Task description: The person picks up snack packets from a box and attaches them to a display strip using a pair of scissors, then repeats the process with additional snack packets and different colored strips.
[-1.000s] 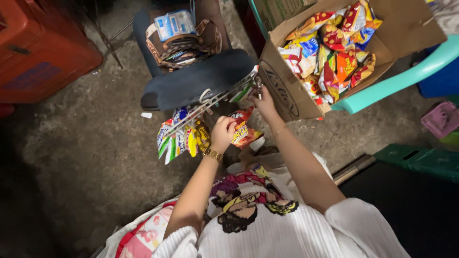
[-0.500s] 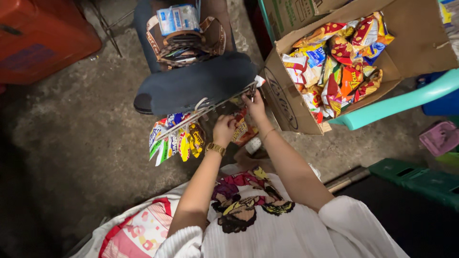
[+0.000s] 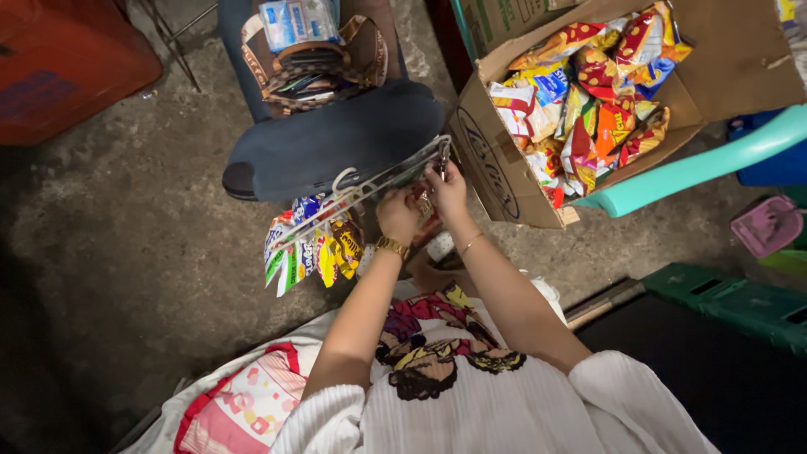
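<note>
Both the left hand and right hand seem to pinch a snack packet at the wire rack; a loose clip could drop it.

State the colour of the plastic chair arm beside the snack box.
The chair arm is light turquoise-green, seen clearly in the head view.

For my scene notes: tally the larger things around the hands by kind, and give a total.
Open brown cardboard box of snack packets: 1
White wire clip rack hung with packets: 1
Brown patterned open bag: 1
Red plastic crate: 1
Turquoise plastic chair arm: 1
Hands, left hand and right hand: 2
Total: 7
</note>
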